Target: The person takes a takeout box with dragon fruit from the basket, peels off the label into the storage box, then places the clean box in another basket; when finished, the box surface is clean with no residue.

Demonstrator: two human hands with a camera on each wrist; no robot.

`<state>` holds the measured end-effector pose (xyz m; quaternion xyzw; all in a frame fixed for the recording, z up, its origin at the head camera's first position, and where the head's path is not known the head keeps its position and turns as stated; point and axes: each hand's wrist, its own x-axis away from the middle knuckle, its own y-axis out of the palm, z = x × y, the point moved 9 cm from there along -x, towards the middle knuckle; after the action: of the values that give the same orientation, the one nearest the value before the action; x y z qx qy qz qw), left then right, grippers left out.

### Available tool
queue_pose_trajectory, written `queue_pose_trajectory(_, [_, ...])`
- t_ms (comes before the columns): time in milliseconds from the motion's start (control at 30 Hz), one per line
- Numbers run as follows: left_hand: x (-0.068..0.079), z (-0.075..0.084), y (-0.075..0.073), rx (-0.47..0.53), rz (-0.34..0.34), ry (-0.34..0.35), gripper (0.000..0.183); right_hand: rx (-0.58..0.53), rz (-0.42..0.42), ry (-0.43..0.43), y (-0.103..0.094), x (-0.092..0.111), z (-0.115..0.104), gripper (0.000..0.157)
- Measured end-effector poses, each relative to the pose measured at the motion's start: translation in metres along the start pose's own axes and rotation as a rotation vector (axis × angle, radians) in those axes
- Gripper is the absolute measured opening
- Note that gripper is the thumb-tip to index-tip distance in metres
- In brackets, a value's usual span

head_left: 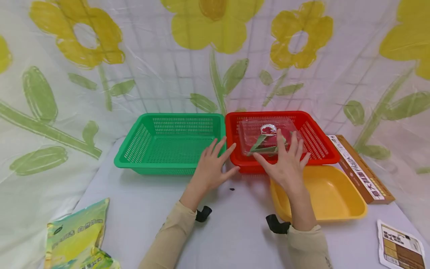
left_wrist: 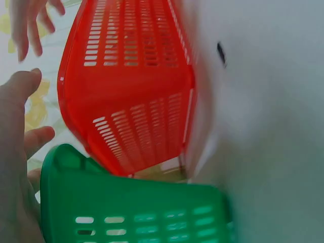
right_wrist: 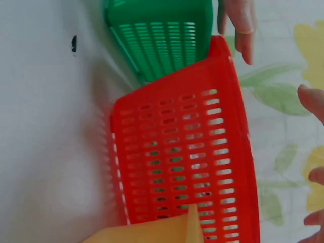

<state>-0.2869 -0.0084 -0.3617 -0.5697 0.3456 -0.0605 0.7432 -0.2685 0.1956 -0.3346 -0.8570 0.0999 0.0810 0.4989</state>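
Red basket (head_left: 246, 169) holds clear plastic box (head_left: 247, 130) with round label, red and green showing through lid. Green basket (head_left: 161, 165) stands beside it at left, slotted floor visible. Yellow tray (head_left: 330, 194) sits in front of red basket, toward right; pasta carton (head_left: 362, 170) lies past it. Right hand (head_left: 288, 169) wide, fingers spread over red basket's front. Left hand (head_left: 209, 168) also spread wide—over green basket's right end, rim contact cannot be told.
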Motion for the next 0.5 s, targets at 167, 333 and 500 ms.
queue_pose_trajectory(167, [-0.003, -0.002, 0.0, 0.023, -0.037, 0.046, 0.07, -0.02, -0.032, 0.03, -0.002, 0.0, 0.006, 0.105])
queue_pose_trajectory(333, [-0.005, 0.005, 0.003, 0.02, -0.052, 0.116, 0.066, -0.034, -0.026, 0.054, -0.009, -0.001, 0.015, 0.104])
queue_pose_trajectory(500, [-0.007, 0.014, 0.006, 0.039, -0.034, 0.168, 0.062, -0.053, -0.048, 0.07, -0.012, -0.002, 0.023, 0.104])
